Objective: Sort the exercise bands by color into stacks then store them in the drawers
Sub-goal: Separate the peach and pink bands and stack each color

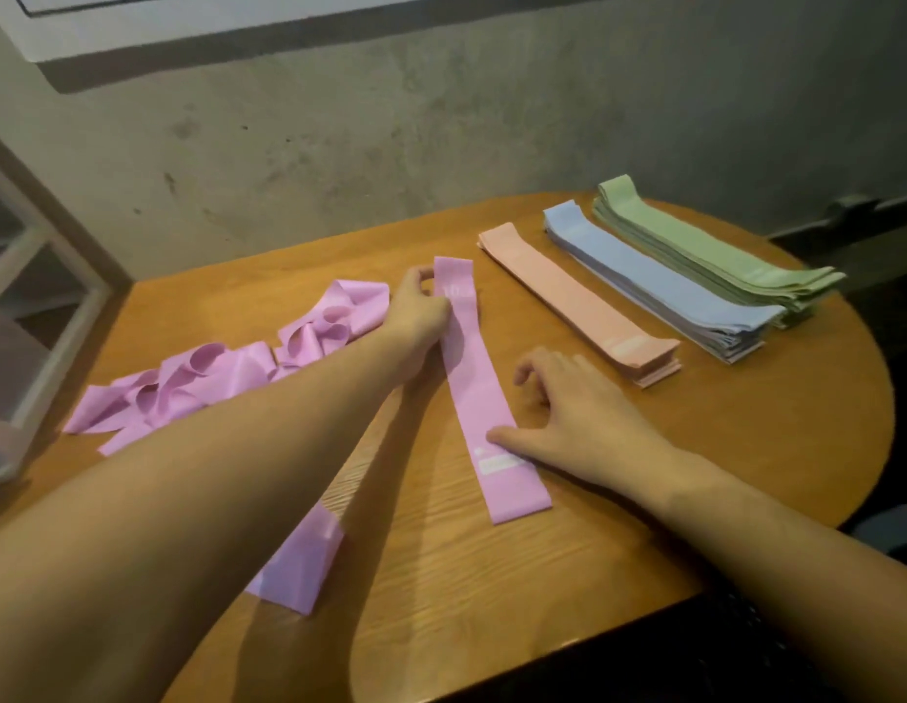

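Head view: both hands work one pink band (pixel 479 393) that lies flat on the wooden desk (pixel 745 449). The left hand (pixel 416 317) reaches across and pinches the band's far end with curled fingers; the right hand (pixel 573 413) rests near its close end, thumb pressing the band's surface, the other fingers loosely bent and gripping nothing. The hands are well apart, one toward each end of the strip.

The band's long axis runs away from the person, leaning slightly left at the far end, roughly parallel to the three finished stacks on the right: peach stack (pixel 578 304), then blue stack (pixel 654 279), then green stack (pixel 710 246) furthest right. The band appears to begin a fourth stack, just left of the peach one.

The loose pink bands (pixel 213 378) lie crumpled to the left, under and beyond the left forearm, with one more flat pink piece (pixel 302 570) near the desk's front edge. The left hand is nearer that heap, so it likely fetches the next band. A white-framed drawer unit (pixel 30 276) stands at the left edge.
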A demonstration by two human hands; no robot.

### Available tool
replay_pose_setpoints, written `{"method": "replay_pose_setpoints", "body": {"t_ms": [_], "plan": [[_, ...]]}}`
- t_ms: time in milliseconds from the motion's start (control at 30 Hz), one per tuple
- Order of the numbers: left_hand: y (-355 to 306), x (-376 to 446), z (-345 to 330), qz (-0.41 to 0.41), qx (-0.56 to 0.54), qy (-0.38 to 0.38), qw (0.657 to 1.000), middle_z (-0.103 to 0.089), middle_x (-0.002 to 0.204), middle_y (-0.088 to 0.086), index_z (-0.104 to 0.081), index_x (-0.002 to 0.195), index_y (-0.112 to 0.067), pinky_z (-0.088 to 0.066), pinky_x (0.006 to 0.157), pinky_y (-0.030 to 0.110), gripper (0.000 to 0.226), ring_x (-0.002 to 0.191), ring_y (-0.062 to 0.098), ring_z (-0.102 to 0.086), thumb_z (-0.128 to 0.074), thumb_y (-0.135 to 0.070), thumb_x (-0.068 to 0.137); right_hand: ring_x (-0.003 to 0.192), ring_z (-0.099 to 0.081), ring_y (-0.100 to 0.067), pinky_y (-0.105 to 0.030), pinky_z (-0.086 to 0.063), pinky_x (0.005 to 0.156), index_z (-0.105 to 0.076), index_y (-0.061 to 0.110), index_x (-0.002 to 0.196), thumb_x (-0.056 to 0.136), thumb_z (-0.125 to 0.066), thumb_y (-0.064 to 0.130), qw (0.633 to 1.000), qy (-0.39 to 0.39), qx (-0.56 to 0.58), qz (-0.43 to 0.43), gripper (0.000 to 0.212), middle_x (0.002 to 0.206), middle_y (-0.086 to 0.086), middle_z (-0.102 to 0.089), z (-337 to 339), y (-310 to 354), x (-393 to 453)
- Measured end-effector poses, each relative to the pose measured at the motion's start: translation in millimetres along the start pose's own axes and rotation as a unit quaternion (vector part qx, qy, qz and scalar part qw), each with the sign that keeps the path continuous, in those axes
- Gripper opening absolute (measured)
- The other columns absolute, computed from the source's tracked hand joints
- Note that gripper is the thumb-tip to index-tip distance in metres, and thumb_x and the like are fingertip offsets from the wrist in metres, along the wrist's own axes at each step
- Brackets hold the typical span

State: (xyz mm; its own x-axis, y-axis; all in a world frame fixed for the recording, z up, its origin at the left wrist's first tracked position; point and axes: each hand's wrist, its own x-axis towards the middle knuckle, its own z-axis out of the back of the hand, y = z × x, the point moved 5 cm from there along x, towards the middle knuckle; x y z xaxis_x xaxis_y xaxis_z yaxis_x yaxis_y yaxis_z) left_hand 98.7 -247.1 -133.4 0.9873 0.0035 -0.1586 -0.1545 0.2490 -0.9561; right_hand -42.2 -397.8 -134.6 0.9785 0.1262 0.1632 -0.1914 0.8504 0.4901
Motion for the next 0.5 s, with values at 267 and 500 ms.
{"method": "replay_pose_setpoints", "body": {"t_ms": [267,500], "plan": [[1,13,17,-0.075,0.058,-0.050,0.994,-0.055,0.118,-0.003,-0.050,0.134,-0.023,-0.045,0.059,0.022,0.049,0.095,0.013,-0.059,-0.044,0.004,0.093,0.090,-0.051,-0.011,-0.034,-0.045,0.080,-0.066,0.035,0.104,0.085,-0.057,0.059,0.998,-0.018,0.049,0.044,0.033,0.094,0.013,-0.057,-6,-5,6],[1,-12,66,-0.202,0.141,-0.041,0.968,-0.066,0.100,-0.003,-0.062,0.108,-0.031,-0.046,0.064,0.021,0.032,0.073,0.005,-0.061,-0.050,-0.007,0.091,0.086,-0.052,0.000,-0.014,-0.036,0.071,-0.067,0.033,0.101,0.090,-0.067,0.028,0.992,-0.009,0.119,0.035,0.012,0.088,0.016,-0.059,-8,4,26]]}}
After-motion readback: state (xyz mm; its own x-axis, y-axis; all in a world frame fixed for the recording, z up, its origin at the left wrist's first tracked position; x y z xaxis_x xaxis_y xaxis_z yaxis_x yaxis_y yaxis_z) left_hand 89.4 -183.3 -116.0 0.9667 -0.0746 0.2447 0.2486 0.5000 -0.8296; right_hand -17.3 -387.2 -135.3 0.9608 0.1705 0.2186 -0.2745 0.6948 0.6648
